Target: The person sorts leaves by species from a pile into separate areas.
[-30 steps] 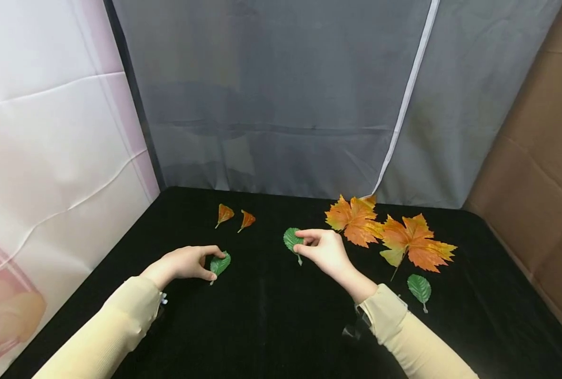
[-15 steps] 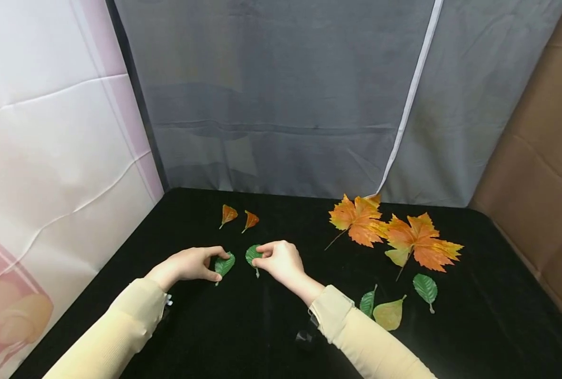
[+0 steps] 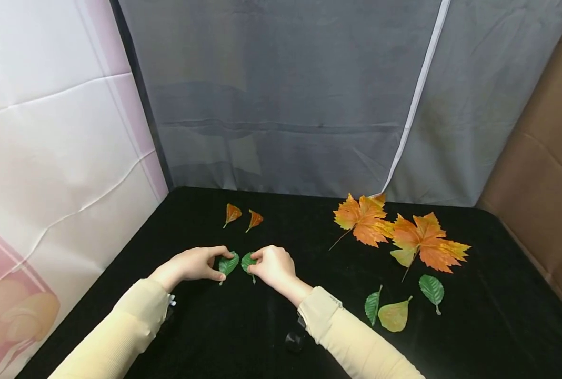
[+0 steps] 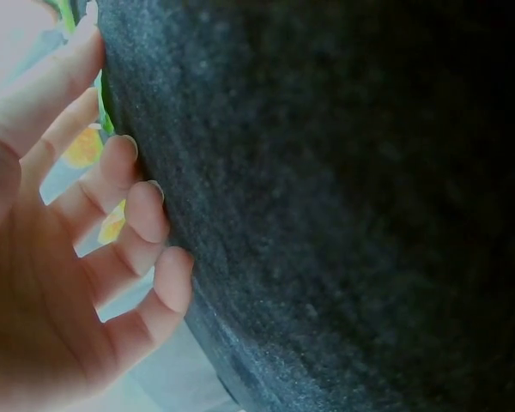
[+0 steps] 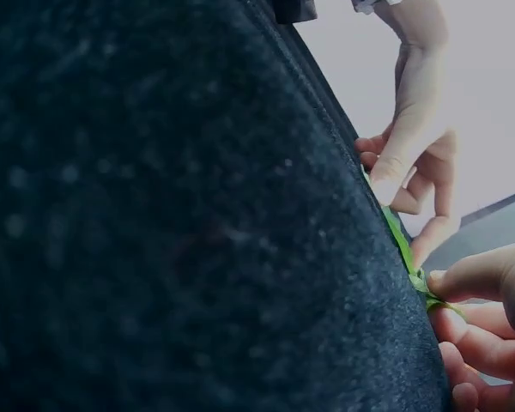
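Observation:
My left hand (image 3: 193,265) rests low over the black cloth, thumb and forefinger holding a small green leaf (image 3: 229,265) at its stem end and tip. Just to the right, a second green leaf (image 3: 247,262) is pinched by its right edge between the thumb and forefinger of my right hand (image 3: 273,266). A narrow gap parts the two leaves in the head view, and their stems point towards me. In the left wrist view, the remaining fingers (image 4: 146,210) bend loosely beside the cloth. The right wrist view shows both hands close together at the leaves.
Behind the hands lie two small orange leaves (image 3: 232,213). Two large orange maple leaves (image 3: 368,221) overlap at the back right. Nearer on the right are a green leaf (image 3: 372,307), a yellow-green leaf (image 3: 394,316) and another green leaf (image 3: 431,289). A grey curtain (image 3: 281,105) hangs behind.
My right hand has moved left and nearer to me, bringing its green leaf beside the other one. The left hand has kept its hold and its place.

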Action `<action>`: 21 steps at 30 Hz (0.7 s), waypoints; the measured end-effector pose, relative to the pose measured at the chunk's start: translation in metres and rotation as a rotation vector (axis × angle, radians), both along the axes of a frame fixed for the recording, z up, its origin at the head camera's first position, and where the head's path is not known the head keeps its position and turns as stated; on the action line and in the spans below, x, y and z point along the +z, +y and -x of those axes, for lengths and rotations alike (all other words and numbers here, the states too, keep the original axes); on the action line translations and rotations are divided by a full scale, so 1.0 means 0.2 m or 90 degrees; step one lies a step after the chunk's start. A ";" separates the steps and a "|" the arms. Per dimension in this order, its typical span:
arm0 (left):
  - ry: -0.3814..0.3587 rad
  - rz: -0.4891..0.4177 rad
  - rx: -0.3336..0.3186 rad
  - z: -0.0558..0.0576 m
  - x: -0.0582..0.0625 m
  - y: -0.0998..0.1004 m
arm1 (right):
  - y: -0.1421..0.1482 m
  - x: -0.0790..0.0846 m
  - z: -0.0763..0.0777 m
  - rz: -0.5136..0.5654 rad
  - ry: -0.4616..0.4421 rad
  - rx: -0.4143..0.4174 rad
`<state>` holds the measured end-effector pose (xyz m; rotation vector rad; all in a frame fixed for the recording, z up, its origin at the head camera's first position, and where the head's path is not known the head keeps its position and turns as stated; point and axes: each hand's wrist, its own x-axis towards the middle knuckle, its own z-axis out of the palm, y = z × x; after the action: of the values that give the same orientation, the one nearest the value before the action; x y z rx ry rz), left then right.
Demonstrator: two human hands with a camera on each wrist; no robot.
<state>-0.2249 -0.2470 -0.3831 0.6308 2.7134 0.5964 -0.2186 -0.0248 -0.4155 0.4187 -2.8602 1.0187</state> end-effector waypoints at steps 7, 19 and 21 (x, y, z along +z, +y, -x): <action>-0.006 0.002 -0.003 0.01 0.00 0.00 | 0.00 -0.01 0.01 -0.059 0.002 0.019; -0.019 0.008 0.000 0.01 -0.01 0.00 | 0.00 0.03 0.01 -0.166 -0.006 0.056; -0.017 0.008 0.000 0.01 -0.01 0.00 | 0.00 0.02 0.01 -0.182 0.005 0.055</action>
<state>-0.2271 -0.2475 -0.3845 0.6145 2.6898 0.5834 -0.2203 -0.0258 -0.4108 0.5685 -3.0122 0.6160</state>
